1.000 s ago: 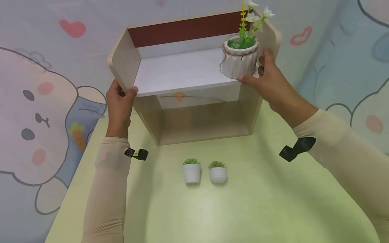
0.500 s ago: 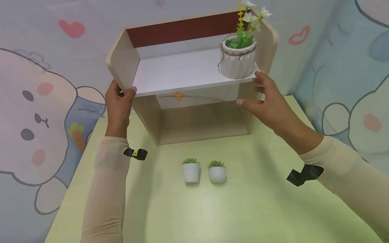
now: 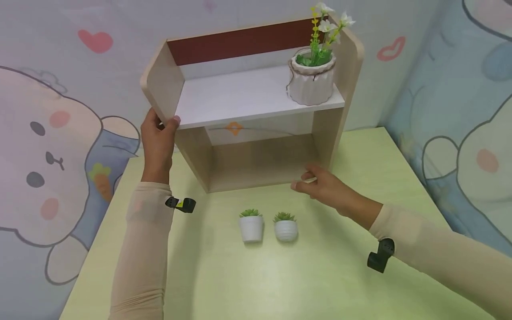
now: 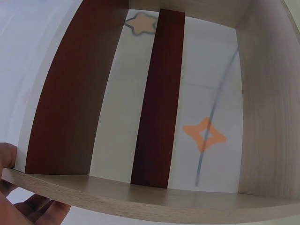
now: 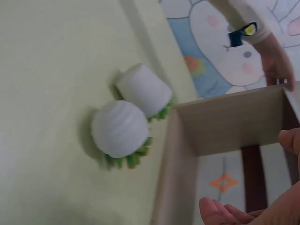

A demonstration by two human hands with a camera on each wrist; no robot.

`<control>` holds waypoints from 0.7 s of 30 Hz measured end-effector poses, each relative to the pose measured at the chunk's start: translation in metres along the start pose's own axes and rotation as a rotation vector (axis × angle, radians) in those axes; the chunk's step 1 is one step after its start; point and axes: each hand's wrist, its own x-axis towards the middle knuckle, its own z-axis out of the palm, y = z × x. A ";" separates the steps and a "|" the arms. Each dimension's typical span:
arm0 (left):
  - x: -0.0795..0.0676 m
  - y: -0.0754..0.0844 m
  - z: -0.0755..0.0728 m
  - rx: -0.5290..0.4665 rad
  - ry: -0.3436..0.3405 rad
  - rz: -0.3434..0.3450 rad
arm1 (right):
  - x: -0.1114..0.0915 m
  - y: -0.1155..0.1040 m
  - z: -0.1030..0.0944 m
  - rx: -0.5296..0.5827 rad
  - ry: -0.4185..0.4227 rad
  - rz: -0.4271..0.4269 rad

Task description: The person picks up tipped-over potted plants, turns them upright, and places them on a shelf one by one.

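My left hand (image 3: pixel 157 144) grips the left side of a two-tier wooden shelf (image 3: pixel 240 98), thumb at the front edge of its white upper board. The left wrist view shows fingers (image 4: pixel 52 213) around the side panel. My right hand (image 3: pixel 330 189) is in the air before the shelf's lower right opening, fingers loosely bent and holding nothing. Nearest to it is a round ribbed white pot with a succulent (image 3: pixel 286 230). Beside that stands a tapered white pot with a succulent (image 3: pixel 251 229). A larger white pot with artificial flowers (image 3: pixel 311 85) stands at the upper board's right end.
The shelf stands at the back of a pale green table (image 3: pixel 256 284). A cartoon-printed cloth (image 3: pixel 60 146) hangs behind and at both sides. The shelf's lower compartment (image 3: pixel 264 160) has an open front.
My right hand has let go of the shelf's right side near the flower pot and moved down towards the small pots. My left hand keeps its grip in the same place.
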 end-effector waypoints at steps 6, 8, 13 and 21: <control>0.001 -0.004 -0.001 0.002 0.005 0.019 | 0.006 0.023 0.013 0.061 -0.046 0.070; 0.001 -0.006 -0.002 0.002 0.011 0.013 | 0.007 0.028 0.017 0.079 -0.053 0.092; 0.000 -0.007 -0.003 -0.005 0.022 0.001 | 0.005 0.038 0.029 0.077 -0.068 0.198; 0.001 -0.006 0.001 -0.023 0.020 0.000 | 0.003 0.062 0.046 0.025 -0.076 0.273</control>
